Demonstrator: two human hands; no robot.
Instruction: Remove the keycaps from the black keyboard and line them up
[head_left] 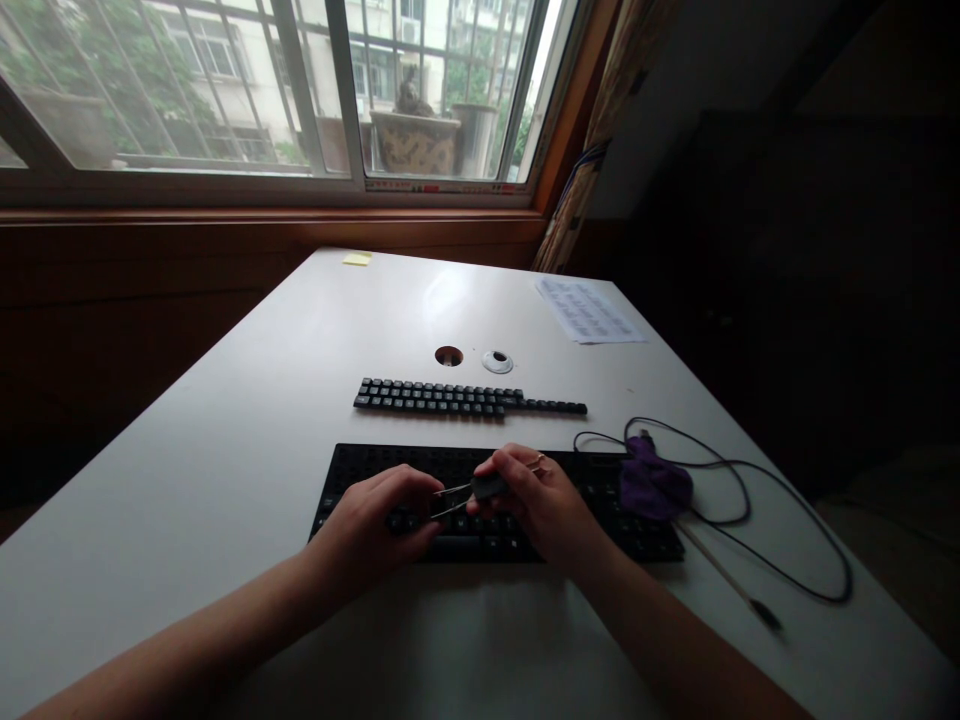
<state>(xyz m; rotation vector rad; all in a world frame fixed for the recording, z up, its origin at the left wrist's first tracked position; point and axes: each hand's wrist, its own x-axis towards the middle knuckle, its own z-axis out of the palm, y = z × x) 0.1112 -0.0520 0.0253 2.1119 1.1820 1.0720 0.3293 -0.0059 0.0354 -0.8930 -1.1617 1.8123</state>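
Both hands are above a black keyboard (465, 548) with its upper rows bare of keycaps. Between the fingers of my right hand (544, 495) is the dark handle of a wire keycap puller (489, 487), with two thin metal wires pointing left. My left hand (379, 510) is closed around the far ends of those wires, thumb below and index finger above. Whether a keycap sits between the left fingertips is hidden. Beyond the keyboard, removed black keycaps (431, 397) stand lined up in rows on the white desk (247, 400).
A purple cloth (654, 482) lies on the keyboard's right end, by a looped black cable (844, 570) and a thin brush (727, 575). Printed sheets (589, 312), a yellow sticky note (357, 259), a round desk hole (448, 356) and a ring-shaped cover (496, 362) are farther back.
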